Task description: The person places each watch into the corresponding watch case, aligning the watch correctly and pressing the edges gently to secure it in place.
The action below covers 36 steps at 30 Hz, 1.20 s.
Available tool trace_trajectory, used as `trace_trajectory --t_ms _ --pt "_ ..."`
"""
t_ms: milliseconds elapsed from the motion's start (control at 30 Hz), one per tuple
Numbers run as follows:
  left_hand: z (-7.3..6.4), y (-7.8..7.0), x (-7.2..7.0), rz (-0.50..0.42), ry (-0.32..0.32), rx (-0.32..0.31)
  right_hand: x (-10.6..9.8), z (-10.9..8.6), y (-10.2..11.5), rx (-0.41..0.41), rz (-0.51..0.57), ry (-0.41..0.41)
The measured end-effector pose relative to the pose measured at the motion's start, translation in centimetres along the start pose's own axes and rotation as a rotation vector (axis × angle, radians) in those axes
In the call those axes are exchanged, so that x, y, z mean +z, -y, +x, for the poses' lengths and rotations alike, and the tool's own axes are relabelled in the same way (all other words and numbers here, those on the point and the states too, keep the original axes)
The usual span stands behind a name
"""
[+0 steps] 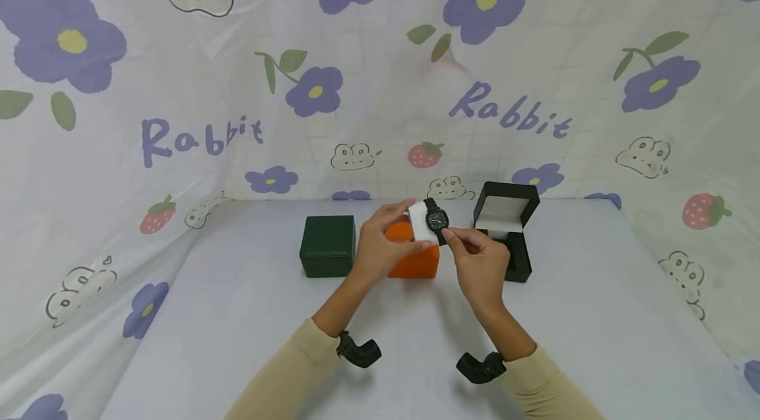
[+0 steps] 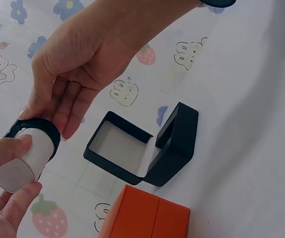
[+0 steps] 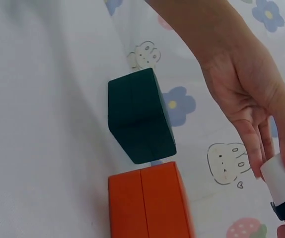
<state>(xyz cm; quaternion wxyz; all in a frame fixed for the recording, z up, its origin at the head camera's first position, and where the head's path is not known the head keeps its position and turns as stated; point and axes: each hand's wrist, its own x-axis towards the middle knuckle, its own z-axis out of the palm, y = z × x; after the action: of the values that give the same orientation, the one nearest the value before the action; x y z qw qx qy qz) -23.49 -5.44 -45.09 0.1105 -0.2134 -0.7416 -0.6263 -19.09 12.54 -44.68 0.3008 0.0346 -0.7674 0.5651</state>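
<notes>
A black wristwatch (image 1: 437, 219) with a dark square-looking dial is wrapped round a white cushion (image 1: 419, 223). My left hand (image 1: 377, 243) grips the cushion by its sides between thumb and fingers, raised in front of an orange box (image 1: 413, 266). With thumb and forefinger my right hand (image 1: 482, 263) pinches the lower part of the strap beside the dial. In the left wrist view the dark strap (image 2: 49, 130) circles one end of the cushion (image 2: 33, 151). The right wrist view catches the cushion (image 3: 280, 179) and strap at its right edge.
To the right, a black watch box (image 1: 520, 256) stands with its lid up, showing a pale lining. A closed dark green box (image 1: 328, 247) sits left of the orange one. All stand on a white-covered table (image 1: 237, 334) before a patterned cloth backdrop (image 1: 380, 117).
</notes>
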Motion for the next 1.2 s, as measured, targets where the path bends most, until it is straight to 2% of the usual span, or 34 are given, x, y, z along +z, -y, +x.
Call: trace_trajectory --t_ms 133,267,433,533,667,867,1033,1200 --pt "0.2 -0.2 0.2 0.035 -0.010 0.019 0.3 -0.2 0.3 -0.049 0.019 -0.053" --pt "0.3 -0.4 0.3 0.053 -0.015 0.026 0.4 -0.6 1.7 -0.087 0.028 -0.077" --pt "0.2 -0.2 0.0 0.035 -0.004 0.040 0.4 -0.6 1.5 -0.112 0.011 -0.036" --pt "0.3 0.0 -0.5 0.015 0.027 0.040 0.1 -0.2 0.5 -0.108 -0.016 0.055" --pt "0.3 0.2 -1.5 -0.011 0.102 0.010 -0.9 0.3 0.0 -0.118 -0.029 0.215" --pt "0.3 0.1 -2.7 -0.052 0.205 -0.027 -2.5 1.7 0.0 -0.211 -0.046 0.434" --pt "0.1 -0.1 -3.2 -0.066 0.250 -0.021 -3.5 3.0 0.2 -0.264 -0.065 0.543" --pt "-0.3 -0.7 -3.4 -0.048 0.269 -0.012 -3.6 4.2 0.5 -0.254 -0.065 0.714"
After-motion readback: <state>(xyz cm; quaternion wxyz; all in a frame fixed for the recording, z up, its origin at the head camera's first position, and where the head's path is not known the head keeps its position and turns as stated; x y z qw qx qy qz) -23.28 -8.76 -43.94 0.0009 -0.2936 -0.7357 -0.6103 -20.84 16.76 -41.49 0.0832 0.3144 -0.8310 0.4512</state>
